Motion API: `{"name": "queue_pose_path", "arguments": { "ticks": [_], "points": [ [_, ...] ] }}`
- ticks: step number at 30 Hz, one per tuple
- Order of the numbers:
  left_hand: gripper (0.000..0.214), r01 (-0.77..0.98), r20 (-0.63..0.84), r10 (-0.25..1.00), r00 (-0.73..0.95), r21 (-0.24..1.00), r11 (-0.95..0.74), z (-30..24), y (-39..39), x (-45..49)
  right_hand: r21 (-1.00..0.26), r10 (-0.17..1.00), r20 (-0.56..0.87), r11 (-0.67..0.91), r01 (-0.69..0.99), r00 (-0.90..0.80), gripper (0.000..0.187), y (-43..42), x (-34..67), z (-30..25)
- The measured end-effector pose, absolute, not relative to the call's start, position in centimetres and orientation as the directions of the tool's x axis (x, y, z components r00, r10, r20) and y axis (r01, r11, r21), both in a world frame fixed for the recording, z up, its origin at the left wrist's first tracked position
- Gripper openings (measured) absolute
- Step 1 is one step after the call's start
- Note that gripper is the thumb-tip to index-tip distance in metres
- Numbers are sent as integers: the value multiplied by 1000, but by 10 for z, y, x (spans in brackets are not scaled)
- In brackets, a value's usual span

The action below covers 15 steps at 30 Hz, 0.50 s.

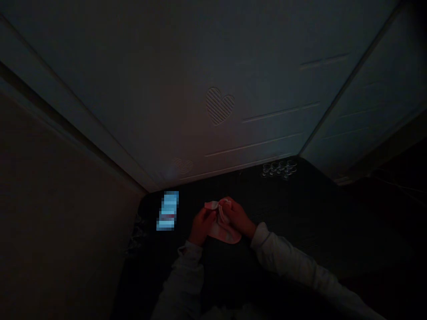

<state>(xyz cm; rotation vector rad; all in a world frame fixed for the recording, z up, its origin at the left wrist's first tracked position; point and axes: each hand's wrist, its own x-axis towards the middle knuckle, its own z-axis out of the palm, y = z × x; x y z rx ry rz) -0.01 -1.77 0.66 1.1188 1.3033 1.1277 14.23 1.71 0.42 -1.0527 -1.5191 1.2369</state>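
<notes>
The scene is very dark. My left hand (pixel 201 226) and my right hand (pixel 238 218) are both closed on a small pale pink cloth (pixel 220 227), held between them above a dark surface (pixel 300 222). The cloth bunches at the top near my fingertips and hangs down toward my wrists. Both arms wear light long sleeves. What kind of cloth it is cannot be made out.
A glowing blue screen (pixel 167 210) lies on the dark surface left of my hands. A cluster of small clear round objects (pixel 279 168) sits at the back right. A pale panel with a heart pattern (pixel 219 105) rises behind.
</notes>
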Motion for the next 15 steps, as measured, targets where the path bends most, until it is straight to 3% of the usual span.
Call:
{"name": "queue_pose_path", "arguments": {
  "ticks": [15],
  "points": [
    [30,-48,-94,996,14,994,94,9,-16,-1,-986,961,112,138,91,-253,20,18,143,1]
  ]
}}
